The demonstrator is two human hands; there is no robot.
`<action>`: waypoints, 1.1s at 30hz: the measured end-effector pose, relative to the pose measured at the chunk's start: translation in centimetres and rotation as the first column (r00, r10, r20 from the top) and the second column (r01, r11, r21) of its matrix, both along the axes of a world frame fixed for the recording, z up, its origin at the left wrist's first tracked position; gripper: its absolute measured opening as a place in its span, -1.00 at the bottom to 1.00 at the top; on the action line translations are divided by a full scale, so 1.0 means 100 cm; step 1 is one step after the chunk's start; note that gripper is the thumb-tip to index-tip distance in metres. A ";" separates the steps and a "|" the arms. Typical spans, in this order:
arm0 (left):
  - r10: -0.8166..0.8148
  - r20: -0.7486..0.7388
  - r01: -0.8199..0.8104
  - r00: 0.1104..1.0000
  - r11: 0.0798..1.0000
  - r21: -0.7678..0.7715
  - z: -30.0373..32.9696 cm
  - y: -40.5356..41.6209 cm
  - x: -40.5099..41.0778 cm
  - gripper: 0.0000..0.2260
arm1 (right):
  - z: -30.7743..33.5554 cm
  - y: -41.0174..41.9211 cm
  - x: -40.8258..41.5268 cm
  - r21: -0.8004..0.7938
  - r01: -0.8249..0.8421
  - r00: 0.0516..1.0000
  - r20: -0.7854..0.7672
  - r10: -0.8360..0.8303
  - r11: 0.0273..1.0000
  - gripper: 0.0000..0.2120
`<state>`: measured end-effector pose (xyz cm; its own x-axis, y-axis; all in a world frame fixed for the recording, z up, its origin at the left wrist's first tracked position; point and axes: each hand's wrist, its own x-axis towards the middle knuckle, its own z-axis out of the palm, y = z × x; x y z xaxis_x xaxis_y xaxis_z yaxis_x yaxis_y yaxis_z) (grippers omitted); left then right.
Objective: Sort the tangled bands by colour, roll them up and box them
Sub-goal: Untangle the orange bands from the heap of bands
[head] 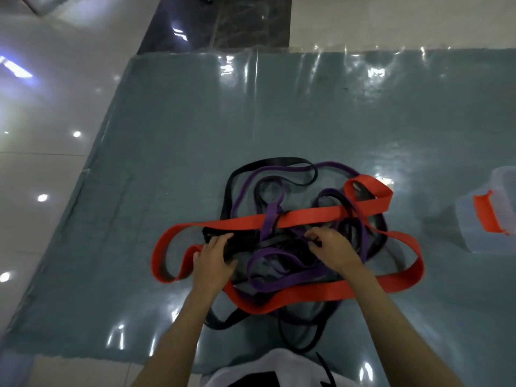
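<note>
While the tangle of red bands, purple bands and black bands sat mid-way on the blue-grey mat, your left hand gripped a black strap and your right hand pinched something dark in the knot. Clear box with red latch lay off right.

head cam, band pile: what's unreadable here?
- Band count per colour: red band, purple bands and black bands overlap in one tangle.
- Right hand fingertips: curled into the pile, so which band they pinch is hidden.
- Clear box with red latch: cut off by the right edge, contents unseen.
- Person's torso: cropped at the bottom.
</note>
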<state>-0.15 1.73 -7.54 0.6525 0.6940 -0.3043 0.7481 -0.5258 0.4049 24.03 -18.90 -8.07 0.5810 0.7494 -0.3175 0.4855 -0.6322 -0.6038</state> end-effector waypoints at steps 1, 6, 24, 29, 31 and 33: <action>-0.009 -0.023 0.010 1.000 0.999 0.030 -0.001 -0.003 0.000 -0.37 | -0.006 -0.003 -0.008 -0.018 0.003 0.999 0.041 -0.002 1.000 -0.71; 0.147 0.226 -0.153 0.963 0.988 0.007 0.001 -0.019 0.005 -0.58 | -0.021 -0.022 -0.031 0.080 0.098 0.984 0.143 -0.109 0.992 -0.71; 0.157 -0.073 -0.171 0.985 0.949 -0.266 0.011 -0.041 0.137 -0.63 | -0.021 -0.034 -0.037 0.104 0.142 0.986 0.075 -0.150 0.984 -0.66; 0.450 0.195 -0.251 0.871 0.750 -0.612 0.021 -0.033 0.131 -0.89 | -0.017 -0.041 -0.028 0.142 0.116 0.993 -0.041 -0.111 0.983 -0.71; 0.410 0.292 -0.144 0.864 0.757 -0.637 0.031 -0.028 0.123 -0.79 | -0.007 -0.040 -0.022 0.288 0.208 0.978 -0.051 -0.202 0.935 -0.75; 0.376 0.355 -0.075 0.856 0.770 -0.634 0.040 -0.029 0.115 -0.80 | 0.008 -0.035 -0.008 0.423 0.310 0.942 -0.015 -0.335 0.852 -0.78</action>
